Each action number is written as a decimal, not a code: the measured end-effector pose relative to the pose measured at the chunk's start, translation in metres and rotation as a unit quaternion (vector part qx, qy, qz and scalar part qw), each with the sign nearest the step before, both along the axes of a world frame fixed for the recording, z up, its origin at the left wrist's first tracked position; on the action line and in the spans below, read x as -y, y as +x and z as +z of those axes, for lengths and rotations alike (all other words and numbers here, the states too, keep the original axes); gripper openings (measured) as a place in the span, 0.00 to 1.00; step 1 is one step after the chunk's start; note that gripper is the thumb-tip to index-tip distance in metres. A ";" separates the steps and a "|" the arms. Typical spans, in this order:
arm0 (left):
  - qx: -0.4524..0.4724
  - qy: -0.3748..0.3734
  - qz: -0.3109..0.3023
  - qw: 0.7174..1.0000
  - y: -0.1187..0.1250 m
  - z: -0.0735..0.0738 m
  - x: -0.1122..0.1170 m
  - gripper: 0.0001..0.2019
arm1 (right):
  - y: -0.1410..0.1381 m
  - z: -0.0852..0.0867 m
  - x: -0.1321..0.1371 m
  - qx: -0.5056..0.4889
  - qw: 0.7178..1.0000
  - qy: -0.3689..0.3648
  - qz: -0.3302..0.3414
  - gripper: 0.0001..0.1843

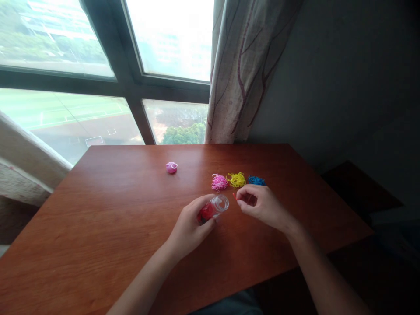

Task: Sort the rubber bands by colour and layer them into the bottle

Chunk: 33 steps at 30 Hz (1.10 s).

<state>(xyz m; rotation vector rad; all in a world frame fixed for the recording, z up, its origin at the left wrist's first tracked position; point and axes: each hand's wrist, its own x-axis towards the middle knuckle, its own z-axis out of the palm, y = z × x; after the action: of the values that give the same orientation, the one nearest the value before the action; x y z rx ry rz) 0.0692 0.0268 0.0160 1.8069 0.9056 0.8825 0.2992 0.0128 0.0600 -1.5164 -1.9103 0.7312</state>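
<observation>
My left hand (193, 221) is wrapped round a clear glass jar (222, 202), tilted with its open mouth toward my right hand. Red stuff (207, 211) shows through the glass; its kind is hard to make out. Close to the jar's mouth, my right hand (259, 204) pinches a small red rubber band (234, 196) between thumb and forefinger. Just beyond the hands lie a pile of pink rubber bands (219, 182), a pile of yellow rubber bands (236, 180) and a pile of blue rubber bands (257, 180), the blue one partly behind my right hand.
A round pink object (171, 167) with a pale loop rests farther back on the wooden table (108, 210). Beyond the table's back edge are a window (127, 83) and a patterned curtain (244, 70). A dark wall (344, 87) stands at the right.
</observation>
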 end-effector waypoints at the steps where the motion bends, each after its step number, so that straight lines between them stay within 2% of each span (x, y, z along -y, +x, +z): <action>1: -0.005 0.012 -0.003 1.000 0.001 0.001 0.000 0.20 | -0.005 0.009 0.002 -0.036 0.999 -0.004 0.006 0.03; 4: -0.013 0.031 -0.010 0.999 0.004 0.003 0.001 0.21 | -0.019 0.031 0.007 -0.111 0.993 -0.029 0.028 0.02; 6: -0.018 0.036 -0.006 0.999 0.006 0.003 0.002 0.21 | -0.024 0.038 0.008 -0.101 0.994 -0.025 0.041 0.02; 11: -0.027 0.039 0.005 0.999 0.006 0.002 0.001 0.21 | -0.019 0.039 0.004 -0.028 0.998 0.023 0.042 0.05; 14: -0.024 0.036 0.017 0.999 0.004 0.003 0.001 0.20 | -0.007 0.022 -0.008 -0.001 0.998 0.058 -0.038 0.07; 16: -0.014 0.026 0.029 0.999 0.003 0.004 0.000 0.19 | 0.001 0.003 -0.020 0.070 0.990 0.076 -0.099 0.07; 19: 0.010 -0.007 0.034 0.999 0.001 0.002 0.000 0.20 | 0.004 -0.027 -0.037 0.183 0.972 0.046 -0.139 0.08; 21: 0.025 -0.029 0.031 0.999 0.000 0.000 0.000 0.20 | 0.001 -0.040 -0.043 0.230 0.962 0.024 -0.148 0.08; 26: 0.043 -0.058 0.023 0.997 -0.004 -0.004 -0.001 0.20 | -0.010 -0.048 -0.049 0.301 0.941 -0.016 -0.152 0.08; 33: 0.039 -0.065 0.027 0.997 -0.007 -0.004 -0.004 0.21 | -0.017 -0.056 -0.053 0.320 0.934 -0.031 -0.155 0.09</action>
<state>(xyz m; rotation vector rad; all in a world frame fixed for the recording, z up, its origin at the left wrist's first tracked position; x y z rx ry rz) 0.0626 0.0305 0.0115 1.6326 0.9433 0.9015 0.2821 0.0653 0.0041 -2.2269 -2.0066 0.1531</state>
